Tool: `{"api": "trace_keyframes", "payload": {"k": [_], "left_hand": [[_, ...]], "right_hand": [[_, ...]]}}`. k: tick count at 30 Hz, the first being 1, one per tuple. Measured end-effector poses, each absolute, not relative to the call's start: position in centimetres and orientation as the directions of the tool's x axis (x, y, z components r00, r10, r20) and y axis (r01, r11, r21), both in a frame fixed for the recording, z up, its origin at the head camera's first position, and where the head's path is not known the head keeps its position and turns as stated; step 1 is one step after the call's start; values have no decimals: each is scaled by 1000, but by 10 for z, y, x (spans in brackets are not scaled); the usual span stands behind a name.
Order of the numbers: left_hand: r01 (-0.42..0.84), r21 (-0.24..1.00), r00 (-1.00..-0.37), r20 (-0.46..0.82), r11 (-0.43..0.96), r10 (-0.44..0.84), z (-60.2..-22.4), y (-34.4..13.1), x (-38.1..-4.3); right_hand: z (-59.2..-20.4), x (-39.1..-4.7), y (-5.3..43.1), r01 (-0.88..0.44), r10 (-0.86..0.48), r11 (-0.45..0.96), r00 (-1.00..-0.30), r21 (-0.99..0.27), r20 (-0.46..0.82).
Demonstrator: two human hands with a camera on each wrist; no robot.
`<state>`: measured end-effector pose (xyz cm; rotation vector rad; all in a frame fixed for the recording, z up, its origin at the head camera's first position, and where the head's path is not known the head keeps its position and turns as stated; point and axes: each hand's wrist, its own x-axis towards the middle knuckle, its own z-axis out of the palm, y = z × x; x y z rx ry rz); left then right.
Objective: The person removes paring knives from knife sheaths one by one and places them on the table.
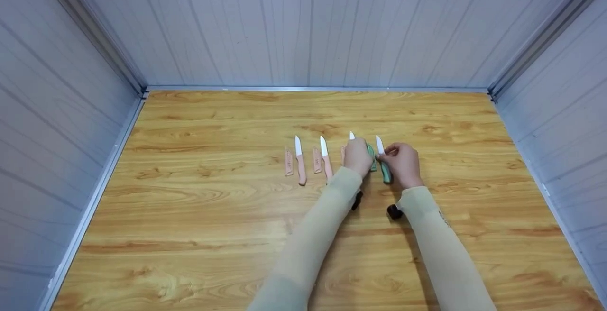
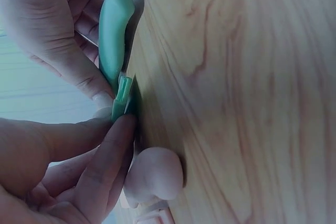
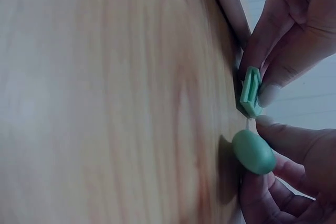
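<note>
My left hand [image 1: 358,155] pinches a green knife sheath [image 3: 251,93] between thumb and fingers, its slotted end showing in the right wrist view. Just to its right, my right hand [image 1: 403,161] holds a paring knife [image 1: 386,174] with a green handle [image 2: 115,30] and white blade, gripping it near where blade meets handle. The blade points toward the back wall. Sheath and knife lie side by side, low over the table, with the thumbs close together. Beneath my left hand a third pink-handled knife is mostly hidden; its white tip [image 1: 352,135] sticks out beyond the knuckles.
Left of my hands lie two pink-handled knives, one outer [image 1: 301,169] and one inner [image 1: 325,153]. A pink sheath [image 1: 289,161] is beside the outer one, another sheath [image 1: 317,160] beside the inner. Panelled walls [image 1: 284,26] enclose the wooden table [image 1: 199,216] at back and sides.
</note>
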<state>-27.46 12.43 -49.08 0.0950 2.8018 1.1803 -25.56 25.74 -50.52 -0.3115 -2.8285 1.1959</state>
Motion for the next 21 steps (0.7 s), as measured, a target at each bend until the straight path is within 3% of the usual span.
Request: {"api": "trace_keyframes", "payload": {"k": [21], "left_hand": [[-8,739,-994,-80,674,76,-486,127,-270]], "right_hand": [[-505,-253,258,154,198,672,-980,-724,-25]]}}
